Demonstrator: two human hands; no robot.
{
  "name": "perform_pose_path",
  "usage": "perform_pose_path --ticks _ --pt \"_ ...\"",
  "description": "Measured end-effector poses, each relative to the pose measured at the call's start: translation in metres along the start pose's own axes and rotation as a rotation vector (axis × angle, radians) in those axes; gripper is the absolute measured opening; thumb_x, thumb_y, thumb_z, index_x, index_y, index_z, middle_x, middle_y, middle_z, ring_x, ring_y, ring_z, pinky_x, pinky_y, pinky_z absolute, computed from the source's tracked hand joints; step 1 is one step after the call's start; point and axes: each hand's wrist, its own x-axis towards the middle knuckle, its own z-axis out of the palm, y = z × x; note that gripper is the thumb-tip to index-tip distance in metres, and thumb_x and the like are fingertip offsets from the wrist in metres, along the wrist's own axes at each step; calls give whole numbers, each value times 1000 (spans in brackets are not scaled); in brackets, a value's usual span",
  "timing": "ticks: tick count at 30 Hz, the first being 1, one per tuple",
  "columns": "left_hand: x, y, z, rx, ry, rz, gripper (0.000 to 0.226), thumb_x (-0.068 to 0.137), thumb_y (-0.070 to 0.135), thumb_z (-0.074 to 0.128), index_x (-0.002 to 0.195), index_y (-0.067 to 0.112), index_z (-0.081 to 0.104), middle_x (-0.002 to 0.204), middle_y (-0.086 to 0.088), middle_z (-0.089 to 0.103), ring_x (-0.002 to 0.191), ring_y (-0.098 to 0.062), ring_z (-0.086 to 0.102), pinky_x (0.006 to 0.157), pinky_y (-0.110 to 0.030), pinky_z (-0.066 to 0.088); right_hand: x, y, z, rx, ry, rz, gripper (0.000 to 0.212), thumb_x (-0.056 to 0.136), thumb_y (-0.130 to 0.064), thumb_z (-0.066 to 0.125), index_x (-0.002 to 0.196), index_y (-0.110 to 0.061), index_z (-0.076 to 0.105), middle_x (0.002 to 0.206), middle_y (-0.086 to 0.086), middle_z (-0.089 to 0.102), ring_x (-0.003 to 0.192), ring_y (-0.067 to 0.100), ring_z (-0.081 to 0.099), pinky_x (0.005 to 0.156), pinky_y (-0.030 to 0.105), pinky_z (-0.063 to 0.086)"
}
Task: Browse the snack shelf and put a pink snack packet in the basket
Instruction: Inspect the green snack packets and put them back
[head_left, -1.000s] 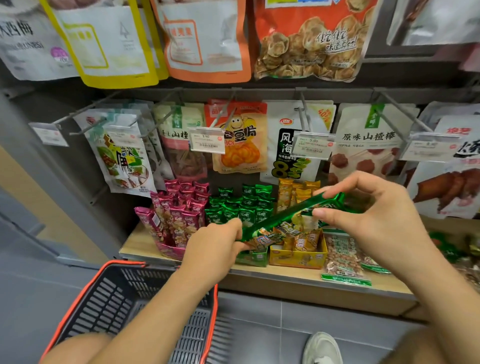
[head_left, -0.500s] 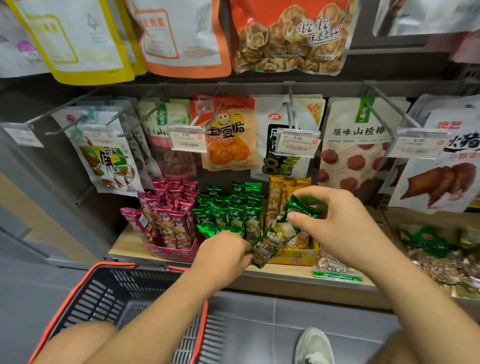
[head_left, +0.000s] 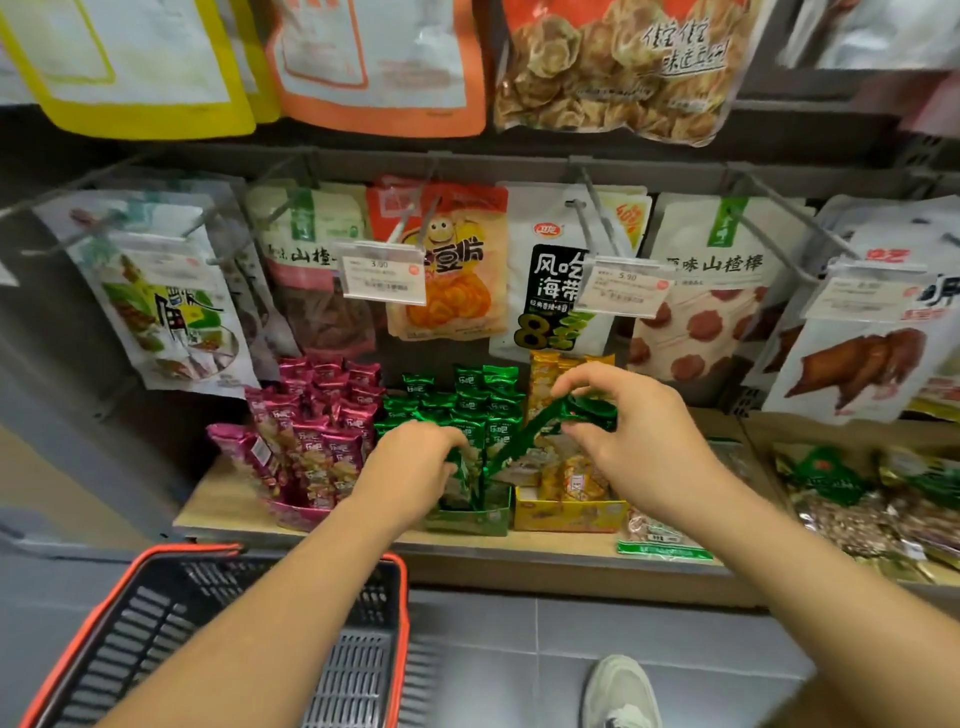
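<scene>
Two hands are on a green packet. The left hand curls its fingers round the lower end, and the right hand pinches the upper end between thumb and fingertips. The pink snack packets stand untouched in their box, just left of the green ones on the wooden shelf. The basket, a dark plastic lattice with an orange rim, sits near and left, with no packet showing in it. Picking a pink one and dropping it in both seem left to do. The wrappers are slim glossy foil with crimped ends.
</scene>
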Motion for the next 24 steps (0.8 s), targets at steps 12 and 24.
perform_pose_path --ticks 12,24 --pt "9 7 -1 -293 -29 28 54 91 19 62 142 27 45 118 -9 67 106 -27 63 93 -38 51 47 18 63 -196 -127 11 37 88 -20 69 120 -29 53 121 3 64 115 23 57 96 38 49" --pt "14 15 1 -363 67 42 50 86 44 67 131 34 50 92 3 68 80 -14 66 77 -36 55 61 27 71 -174 -330 93 34 81 -13 74 110 -20 59 117 1 55 107 18 54 89 31 46"
